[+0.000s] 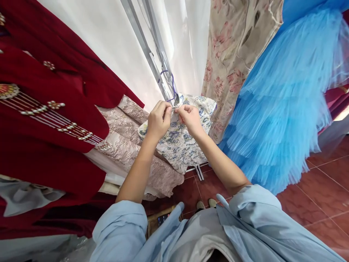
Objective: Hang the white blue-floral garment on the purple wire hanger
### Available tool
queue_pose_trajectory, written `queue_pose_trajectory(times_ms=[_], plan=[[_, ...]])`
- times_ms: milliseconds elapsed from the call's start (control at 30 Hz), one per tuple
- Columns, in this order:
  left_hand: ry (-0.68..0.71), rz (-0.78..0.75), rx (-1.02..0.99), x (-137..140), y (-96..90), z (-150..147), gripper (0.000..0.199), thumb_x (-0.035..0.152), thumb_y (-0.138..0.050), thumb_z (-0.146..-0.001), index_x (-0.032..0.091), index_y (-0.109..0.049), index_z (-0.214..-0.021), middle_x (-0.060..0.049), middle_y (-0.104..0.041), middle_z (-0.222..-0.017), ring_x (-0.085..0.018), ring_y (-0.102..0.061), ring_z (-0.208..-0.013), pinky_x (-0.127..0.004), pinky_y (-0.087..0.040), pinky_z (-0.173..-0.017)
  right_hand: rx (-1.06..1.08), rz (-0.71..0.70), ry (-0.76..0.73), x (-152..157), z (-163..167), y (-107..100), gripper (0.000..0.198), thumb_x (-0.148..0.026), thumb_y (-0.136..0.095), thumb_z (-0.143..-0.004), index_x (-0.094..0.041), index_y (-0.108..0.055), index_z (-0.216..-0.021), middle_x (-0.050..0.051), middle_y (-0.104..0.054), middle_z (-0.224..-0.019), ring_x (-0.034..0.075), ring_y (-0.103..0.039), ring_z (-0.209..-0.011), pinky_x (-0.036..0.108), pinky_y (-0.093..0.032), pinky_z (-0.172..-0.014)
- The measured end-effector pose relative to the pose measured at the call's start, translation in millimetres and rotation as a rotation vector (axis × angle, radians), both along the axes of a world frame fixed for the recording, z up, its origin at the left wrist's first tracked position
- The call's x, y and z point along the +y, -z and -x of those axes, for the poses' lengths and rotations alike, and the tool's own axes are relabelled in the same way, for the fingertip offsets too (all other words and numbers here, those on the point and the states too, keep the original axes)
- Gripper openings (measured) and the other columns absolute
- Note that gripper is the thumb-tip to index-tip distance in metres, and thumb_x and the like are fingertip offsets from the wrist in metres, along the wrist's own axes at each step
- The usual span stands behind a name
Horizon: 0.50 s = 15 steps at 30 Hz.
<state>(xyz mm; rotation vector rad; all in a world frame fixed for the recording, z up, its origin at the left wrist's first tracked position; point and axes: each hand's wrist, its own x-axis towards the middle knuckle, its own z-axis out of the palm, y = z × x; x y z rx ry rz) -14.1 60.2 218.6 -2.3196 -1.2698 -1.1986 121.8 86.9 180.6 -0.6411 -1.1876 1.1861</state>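
Pinching a white, blue-flowered cloth garment at its top edge, our left hand and right hand nearly meet. We note a thin purple hanger near them.

2 hands on floral garment

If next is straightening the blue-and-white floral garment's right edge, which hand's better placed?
Probably the right hand: it's nearer that edge of the floral garment. The left hand would have to cross the right. Both seem to pinch the garment's top, so the right must let go first.
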Motion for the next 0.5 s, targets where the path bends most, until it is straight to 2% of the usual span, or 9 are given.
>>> queue_pose_trajectory(times_ms=[133,333,433,500], plan=[[0.004,0.023,-0.004,3,-2.9,2,0.017,0.031,-0.048,-0.103,0.019,-0.058,-0.096,-0.007,-0.062,-0.094,-0.018,-0.057,-0.084,-0.031,-0.045,-0.078,-0.037,-0.003,-0.016,1,3,0,0.032,-0.031,-0.068,-0.085,-0.019,-0.05,-0.061,-0.007,-0.046,-0.043,0.007,-0.038,-0.044,0.021,-0.031,-0.048],[0.031,-0.041,-0.242,3,14.2,-10,0.022,0.035,-0.052,-0.103,0.019,-0.06,-0.091,-0.004,-0.06,-0.086,-0.015,-0.052,-0.072,-0.029,-0.041,-0.068,-0.01,0.046,-0.076,4,8,19,0.036,-0.034,-0.07,-0.081,-0.021,-0.046,-0.057,-0.009,-0.04,-0.041,0.006,-0.032,-0.04,0.022,-0.029,-0.045],[0.062,-0.082,-0.366,2,9.9,-16,0.026,0.043,-0.056,-0.101,0.019,-0.062,-0.091,-0.003,-0.06,-0.086,-0.015,-0.055,-0.075,-0.028,-0.042,-0.069,-0.123,0.042,-0.177,13,6,36,0.037,-0.032,-0.068,-0.079,-0.021,-0.045,-0.052,-0.008,-0.04,-0.039,0.007,-0.03,-0.039,0.024,-0.029,-0.045],[0.087,-0.131,-0.466,4,-0.2,-11,0.028,0.045,-0.058,-0.1,0.019,-0.063,-0.091,-0.003,-0.06,-0.085,-0.014,-0.056,-0.077,-0.028,-0.044,-0.07,-0.233,0.048,-0.217,16,2,58,0.037,-0.03,-0.066,-0.077,-0.021,-0.044,-0.048,-0.007,-0.039,-0.039,0.007,-0.03,-0.04,0.024,-0.028,-0.046]])
